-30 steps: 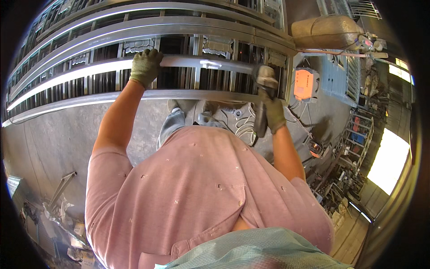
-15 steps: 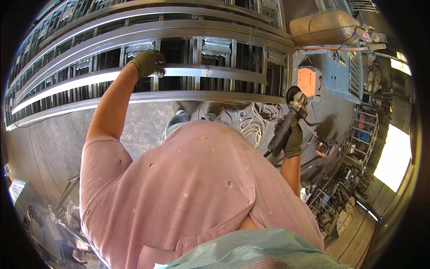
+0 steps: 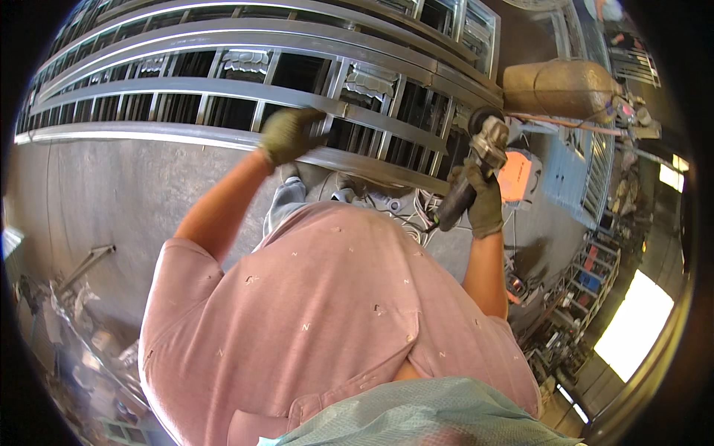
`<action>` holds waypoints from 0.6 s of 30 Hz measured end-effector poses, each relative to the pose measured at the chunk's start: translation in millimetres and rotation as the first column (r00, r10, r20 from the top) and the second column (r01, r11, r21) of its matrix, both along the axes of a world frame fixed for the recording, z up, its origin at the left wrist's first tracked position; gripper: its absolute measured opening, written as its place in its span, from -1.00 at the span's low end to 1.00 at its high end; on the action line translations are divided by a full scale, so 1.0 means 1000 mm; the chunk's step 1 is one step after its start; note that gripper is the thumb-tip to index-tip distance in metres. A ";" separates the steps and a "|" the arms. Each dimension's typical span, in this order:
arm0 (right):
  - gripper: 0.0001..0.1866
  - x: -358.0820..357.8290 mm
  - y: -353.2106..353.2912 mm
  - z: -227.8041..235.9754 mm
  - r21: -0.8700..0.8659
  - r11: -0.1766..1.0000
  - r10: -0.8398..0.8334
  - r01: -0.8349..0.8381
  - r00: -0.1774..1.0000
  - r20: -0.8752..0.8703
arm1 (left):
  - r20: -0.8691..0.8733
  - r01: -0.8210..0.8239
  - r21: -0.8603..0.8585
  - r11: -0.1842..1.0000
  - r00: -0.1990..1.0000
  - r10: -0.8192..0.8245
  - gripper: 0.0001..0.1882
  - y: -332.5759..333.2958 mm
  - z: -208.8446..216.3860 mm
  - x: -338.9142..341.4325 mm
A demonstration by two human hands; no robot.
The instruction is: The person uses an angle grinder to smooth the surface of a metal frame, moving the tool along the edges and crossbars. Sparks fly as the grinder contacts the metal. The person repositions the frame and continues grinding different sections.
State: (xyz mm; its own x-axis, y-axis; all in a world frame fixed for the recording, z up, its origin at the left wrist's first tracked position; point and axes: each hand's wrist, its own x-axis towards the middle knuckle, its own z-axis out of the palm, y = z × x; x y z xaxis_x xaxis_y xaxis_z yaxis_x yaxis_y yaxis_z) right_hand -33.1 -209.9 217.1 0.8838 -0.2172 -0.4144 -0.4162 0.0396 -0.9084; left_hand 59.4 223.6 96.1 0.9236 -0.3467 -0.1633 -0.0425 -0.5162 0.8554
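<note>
My left hand, in an olive work glove, hovers over the near rail of a welded metal frame. Motion smears it a little, but the fingers reach out apart with nothing seen in them. An angle grinder is gripped in my gloved right hand. Its dark disc and metal head point away from me, close to the frame's right end. Silvery rails and crossbars make up the frame, with wavy ornamental pieces between some of them.
Beyond the frame's right end lies a brown gas cylinder with a hose. An orange-fronted machine stands on the floor beside blue metal panels. Coiled cables lie near my feet. Racks of clutter line the right side.
My left hand has moved right and nearer to me along the frame. My right hand has lifted the grinder farther forward, toward the frame's right end. The view has shifted.
</note>
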 end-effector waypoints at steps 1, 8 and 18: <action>-0.64 0.019 0.000 -0.004 -0.019 0.998 0.056 -0.057 0.998 -0.032 | -0.195 0.050 -0.180 0.982 0.977 -0.086 -0.40 -0.035 -0.001 -0.020; -0.58 0.135 0.054 -0.047 -0.238 0.779 0.563 -0.581 0.814 -0.142 | -0.401 -0.258 -0.869 0.423 0.867 -0.295 -0.09 -0.214 -0.012 -0.033; -0.23 0.170 0.101 -0.067 -0.557 0.343 0.685 -0.757 0.607 -0.402 | -0.568 -0.558 -0.823 0.111 0.795 -0.214 -0.57 -0.242 -0.067 -0.018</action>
State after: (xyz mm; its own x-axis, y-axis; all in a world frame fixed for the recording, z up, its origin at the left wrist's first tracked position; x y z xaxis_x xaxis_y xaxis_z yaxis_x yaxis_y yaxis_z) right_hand 136.5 -109.1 150.2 0.8017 0.2651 -0.5358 -0.0610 -0.8553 -0.5145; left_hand 41.1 -18.4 29.5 0.8885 -0.3948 -0.2340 0.4587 0.7822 0.4217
